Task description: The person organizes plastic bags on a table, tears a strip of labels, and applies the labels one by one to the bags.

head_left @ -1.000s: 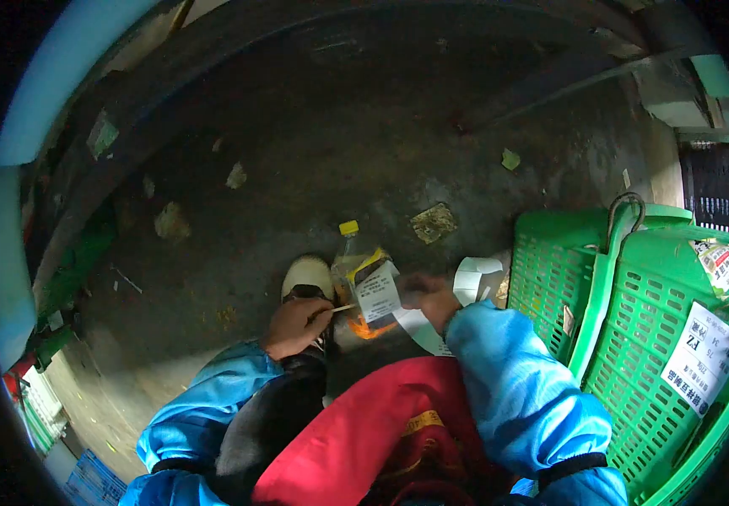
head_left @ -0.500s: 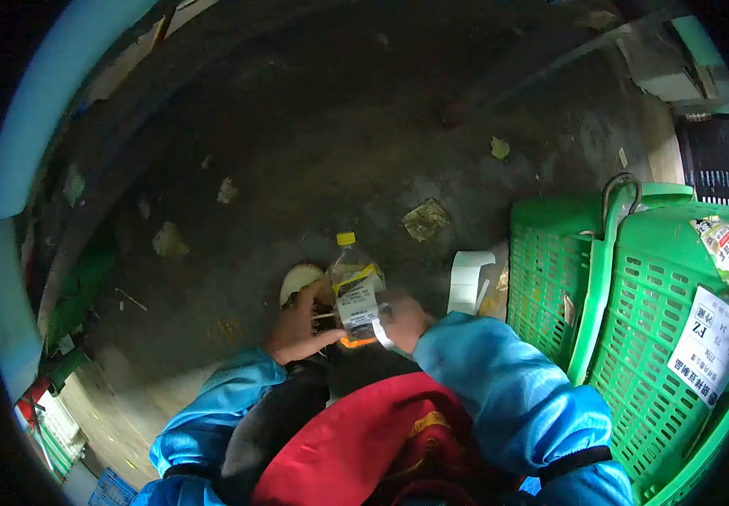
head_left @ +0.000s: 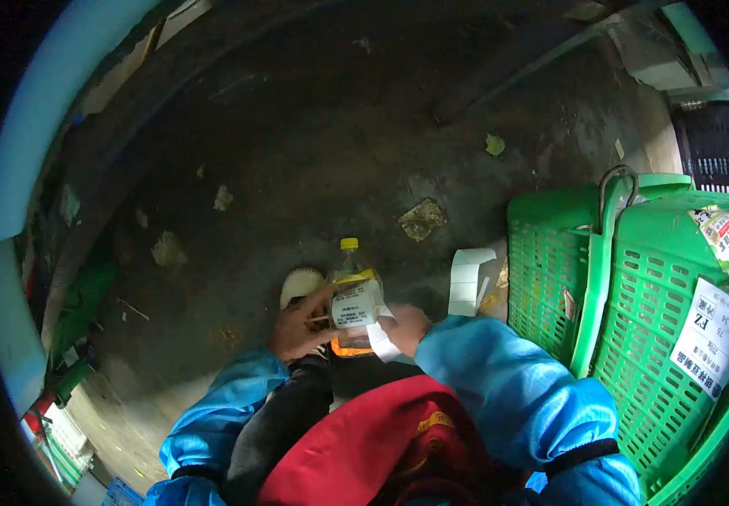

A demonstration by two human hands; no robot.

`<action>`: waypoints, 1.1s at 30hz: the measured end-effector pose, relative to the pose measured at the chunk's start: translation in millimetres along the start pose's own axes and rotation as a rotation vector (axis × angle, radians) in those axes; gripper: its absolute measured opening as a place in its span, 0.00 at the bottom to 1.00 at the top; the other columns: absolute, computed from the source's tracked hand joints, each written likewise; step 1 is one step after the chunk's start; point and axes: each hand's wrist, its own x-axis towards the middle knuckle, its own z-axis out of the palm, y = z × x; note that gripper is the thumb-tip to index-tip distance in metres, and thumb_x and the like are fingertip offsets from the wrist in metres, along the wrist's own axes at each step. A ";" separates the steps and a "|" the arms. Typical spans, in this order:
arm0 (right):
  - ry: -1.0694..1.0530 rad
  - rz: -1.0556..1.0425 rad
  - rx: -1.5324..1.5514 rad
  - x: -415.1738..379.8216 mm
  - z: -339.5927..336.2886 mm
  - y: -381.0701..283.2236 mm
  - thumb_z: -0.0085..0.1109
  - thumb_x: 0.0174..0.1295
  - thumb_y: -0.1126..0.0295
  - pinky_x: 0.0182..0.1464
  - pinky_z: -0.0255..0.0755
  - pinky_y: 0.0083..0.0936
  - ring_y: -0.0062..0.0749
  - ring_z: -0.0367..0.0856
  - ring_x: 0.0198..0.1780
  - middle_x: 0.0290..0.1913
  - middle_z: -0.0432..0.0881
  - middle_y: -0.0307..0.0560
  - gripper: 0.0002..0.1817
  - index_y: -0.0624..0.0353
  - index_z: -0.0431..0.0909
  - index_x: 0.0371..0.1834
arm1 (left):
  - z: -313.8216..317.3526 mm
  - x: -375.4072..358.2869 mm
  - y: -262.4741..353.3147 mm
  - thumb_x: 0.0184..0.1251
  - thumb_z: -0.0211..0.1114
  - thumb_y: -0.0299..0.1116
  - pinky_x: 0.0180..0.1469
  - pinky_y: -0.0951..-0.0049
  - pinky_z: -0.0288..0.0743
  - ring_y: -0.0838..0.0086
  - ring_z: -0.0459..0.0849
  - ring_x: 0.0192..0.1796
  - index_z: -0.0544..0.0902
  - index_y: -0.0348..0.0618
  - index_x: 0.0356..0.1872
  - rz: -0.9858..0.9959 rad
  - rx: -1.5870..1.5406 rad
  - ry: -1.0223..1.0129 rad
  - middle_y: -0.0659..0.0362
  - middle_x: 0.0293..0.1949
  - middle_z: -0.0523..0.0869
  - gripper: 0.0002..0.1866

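Observation:
A clear plastic bottle (head_left: pixel 348 262) with a yellow cap and an orange band near its base stands up between my hands, low in the middle of the head view. My left hand (head_left: pixel 299 327) is closed around its left side. Across the front of the bottle lies a white printed label (head_left: pixel 353 307). My right hand (head_left: pixel 408 325) is closed at the bottle's right side, pinching a white label strip (head_left: pixel 383 341) that trails below the fingers. Another curled length of white labels (head_left: pixel 469 274) shows beyond my right wrist; whether both pieces join is hidden.
Green plastic baskets (head_left: pixel 647 291) stand close on my right, with a wire hook and a printed paper tag (head_left: pixel 713 336). A black crate (head_left: pixel 716 148) is behind them. Flattened scraps (head_left: pixel 423 220) and a leaf piece (head_left: pixel 494 145) lie on the dark floor. A pale shoe (head_left: pixel 299 282) shows beside the bottle.
The label now sits squarer across the bottle's front, and more of the white strip shows by my right fingers. The bottle has shifted slightly down in view.

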 end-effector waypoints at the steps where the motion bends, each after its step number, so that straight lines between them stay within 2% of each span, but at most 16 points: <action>1: 0.059 -0.014 -0.045 -1.3 0.6 -1.9 0.54 0.54 0.58 0.44 0.72 0.45 0.58 0.79 0.39 0.35 0.80 0.64 0.18 0.66 0.78 0.33 | 2.8 0.2 -5.3 0.50 0.72 0.38 0.49 0.70 0.75 0.66 0.80 0.47 0.70 0.48 0.61 0.196 0.078 0.060 0.52 0.48 0.80 0.35; 2: 0.060 -0.014 -0.044 -1.0 0.0 -2.8 0.54 0.54 0.58 0.44 0.72 0.45 0.58 0.79 0.39 0.35 0.80 0.64 0.18 0.66 0.78 0.33 | 5.3 0.2 -9.1 0.50 0.72 0.37 0.50 0.72 0.74 0.68 0.80 0.49 0.70 0.47 0.61 0.392 0.155 0.120 0.53 0.49 0.79 0.34; 3: 0.039 0.005 -0.039 -0.2 -1.1 -3.5 0.53 0.55 0.58 0.43 0.72 0.44 0.57 0.79 0.38 0.33 0.80 0.63 0.18 0.65 0.78 0.33 | 7.6 0.6 -12.0 0.50 0.72 0.37 0.50 0.72 0.74 0.68 0.80 0.49 0.70 0.47 0.61 0.394 0.156 0.120 0.53 0.49 0.79 0.34; 5: 0.023 0.022 -0.031 -3.7 -8.5 -13.7 0.53 0.56 0.58 0.42 0.72 0.44 0.57 0.79 0.36 0.32 0.80 0.62 0.18 0.64 0.79 0.33 | 10.1 2.7 -13.0 0.51 0.72 0.36 0.54 0.73 0.72 0.69 0.78 0.53 0.70 0.45 0.61 0.251 -0.137 0.049 0.53 0.51 0.78 0.34; 7: 0.035 0.051 0.253 -17.2 -21.4 -35.3 0.56 0.56 0.57 0.37 0.72 0.40 0.56 0.79 0.33 0.30 0.80 0.64 0.19 0.68 0.78 0.31 | 10.9 4.4 -8.8 0.51 0.72 0.35 0.54 0.72 0.72 0.69 0.78 0.54 0.70 0.44 0.61 0.218 -0.251 0.051 0.52 0.52 0.78 0.34; 12: -0.051 -0.037 0.036 -27.5 -9.0 -57.9 0.52 0.59 0.55 0.39 0.71 0.42 0.58 0.79 0.36 0.30 0.80 0.64 0.21 0.68 0.78 0.31 | 13.8 5.9 2.8 0.50 0.72 0.31 0.54 0.70 0.73 0.71 0.78 0.53 0.70 0.41 0.60 0.211 -0.445 0.159 0.51 0.50 0.79 0.33; 15: -0.120 -0.007 0.086 -32.7 1.0 -68.2 0.51 0.59 0.54 0.40 0.71 0.45 0.59 0.78 0.37 0.31 0.79 0.64 0.22 0.67 0.78 0.32 | 15.9 7.7 4.8 0.50 0.71 0.32 0.52 0.71 0.73 0.71 0.80 0.50 0.71 0.42 0.59 0.209 -0.322 0.167 0.52 0.47 0.81 0.32; 18: 0.015 -0.076 0.077 -37.8 22.6 -67.2 0.49 0.61 0.50 0.41 0.70 0.46 0.58 0.79 0.37 0.31 0.79 0.64 0.25 0.66 0.78 0.33 | 20.2 15.7 -9.1 0.49 0.71 0.36 0.51 0.68 0.74 0.66 0.81 0.48 0.73 0.44 0.57 0.212 -0.131 0.205 0.51 0.46 0.82 0.31; 20: -0.122 -0.097 0.029 -40.4 21.7 -69.7 0.44 0.62 0.46 0.40 0.70 0.47 0.57 0.79 0.37 0.32 0.80 0.64 0.28 0.65 0.78 0.34 | 18.1 19.4 -15.3 0.49 0.71 0.40 0.50 0.64 0.75 0.59 0.82 0.47 0.75 0.46 0.55 0.294 0.137 0.169 0.49 0.47 0.81 0.29; 24: -0.165 -0.122 0.007 -41.7 18.5 -51.7 0.37 0.64 0.43 0.40 0.70 0.47 0.59 0.79 0.37 0.34 0.80 0.64 0.31 0.64 0.78 0.35 | 14.2 17.4 -13.9 0.48 0.71 0.42 0.51 0.62 0.75 0.55 0.81 0.47 0.76 0.46 0.54 0.260 0.242 0.094 0.47 0.47 0.81 0.29; 26: -0.114 -0.088 0.116 -34.7 37.1 -26.3 0.44 0.65 0.48 0.40 0.71 0.42 0.55 0.80 0.35 0.32 0.81 0.60 0.25 0.62 0.77 0.35 | 10.7 18.1 -14.1 0.46 0.73 0.41 0.50 0.62 0.76 0.58 0.82 0.48 0.76 0.47 0.53 0.240 0.183 0.080 0.48 0.47 0.81 0.29; 28: 0.035 0.253 0.859 -34.6 39.6 -8.2 0.52 0.62 0.57 0.40 0.72 0.37 0.46 0.80 0.34 0.31 0.81 0.50 0.15 0.59 0.76 0.37 | 7.1 13.0 -3.0 0.46 0.73 0.39 0.50 0.63 0.76 0.59 0.82 0.48 0.76 0.46 0.53 0.191 0.096 0.042 0.49 0.47 0.81 0.30; 29: 0.042 0.256 0.875 -35.7 36.8 -5.4 0.52 0.62 0.57 0.40 0.72 0.37 0.46 0.80 0.34 0.31 0.81 0.50 0.15 0.59 0.76 0.37 | 4.6 11.7 1.3 0.45 0.74 0.38 0.50 0.63 0.77 0.61 0.82 0.48 0.76 0.45 0.53 0.142 0.001 0.021 0.49 0.46 0.81 0.30; 31: 0.121 0.229 0.332 -33.0 22.9 -5.8 0.56 0.58 0.66 0.42 0.71 0.33 0.37 0.78 0.40 0.35 0.79 0.41 0.12 0.56 0.75 0.44 | 1.6 13.8 -7.3 0.45 0.74 0.36 0.49 0.65 0.77 0.63 0.82 0.48 0.76 0.44 0.53 0.194 0.023 0.008 0.50 0.46 0.82 0.30; 32: 0.125 0.232 0.343 -31.1 13.0 -12.4 0.56 0.58 0.66 0.42 0.71 0.33 0.37 0.78 0.40 0.35 0.79 0.41 0.12 0.56 0.75 0.44 | 0.0 13.5 -8.5 0.45 0.74 0.34 0.49 0.66 0.77 0.66 0.82 0.47 0.76 0.42 0.53 0.245 0.032 0.009 0.50 0.45 0.82 0.29; 33: -0.023 0.367 0.749 -28.7 1.9 -20.7 0.59 0.54 0.68 0.41 0.73 0.36 0.39 0.79 0.43 0.40 0.78 0.50 0.23 0.55 0.67 0.54 | -2.3 11.1 -7.1 0.45 0.74 0.34 0.49 0.66 0.77 0.66 0.82 0.47 0.76 0.42 0.53 0.245 0.041 0.003 0.50 0.45 0.82 0.29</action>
